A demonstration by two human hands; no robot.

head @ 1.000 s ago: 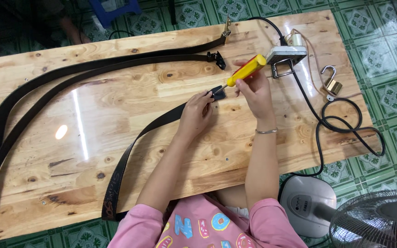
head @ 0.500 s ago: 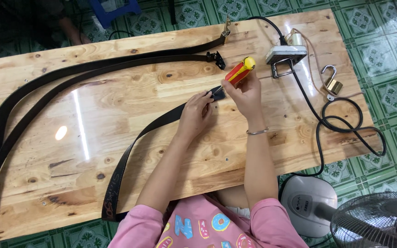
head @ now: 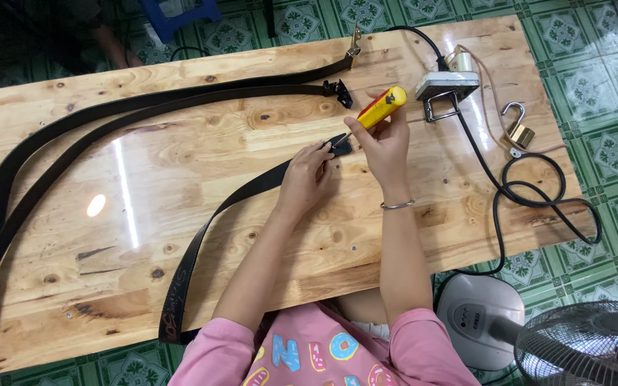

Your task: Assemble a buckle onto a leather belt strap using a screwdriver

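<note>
Black belt lies slantwise on the wooden table, its clasp end pinned under the left hand, fingers pressed narrow on it. Just beside, the right hand grips a yellow-handled screwdriver, tip at the clasp. Two longer belts stretch away behind.

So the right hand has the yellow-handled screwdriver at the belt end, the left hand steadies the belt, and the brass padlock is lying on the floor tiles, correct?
Not quite: the head view shows the brass padlock on the wooden table, not the floor. The rest holds: right hand with the yellow-handled screwdriver, left hand steadying the belt.
</note>
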